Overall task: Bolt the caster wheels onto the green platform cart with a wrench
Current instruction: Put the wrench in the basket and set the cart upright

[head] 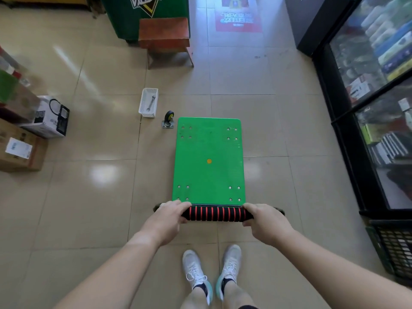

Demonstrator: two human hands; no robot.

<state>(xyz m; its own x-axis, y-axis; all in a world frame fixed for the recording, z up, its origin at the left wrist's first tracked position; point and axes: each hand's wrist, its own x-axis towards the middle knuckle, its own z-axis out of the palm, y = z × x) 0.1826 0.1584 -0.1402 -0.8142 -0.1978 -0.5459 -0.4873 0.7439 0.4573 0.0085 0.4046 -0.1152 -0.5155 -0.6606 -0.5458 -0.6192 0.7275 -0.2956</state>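
the green platform cart (208,161) lies flat on the tiled floor, long side running away from the person, with four small holes grouped near each corner and a yellow dot at its middle. at the cart's near end the left hand (170,216) and the right hand (263,219) each grip one end of the black handle with red rings (215,214), fingers curled over the top and thumbs tucked out of sight beneath.

just off the cart's far-left corner one caster wheel (168,120) stands on its plate, wheel uppermost, close to the edge but apart from it. a little beyond that sits a white basket (147,114) with the wrench (151,103) lying in it. straight past the cart's far end, well apart, stands a brown stool (165,33) against a green cabinet (145,16). well to the cart's left are stacked cardboard boxes (48,118). along its right runs a glass-fronted display case (379,97), and nearer the person a black crate (392,246), cut off by the frame edge.

the underside of the cart is hidden. dark shapes poke out past both hands at the handle's ends, too blurred to name. white shoes (196,270) stand just behind the handle.
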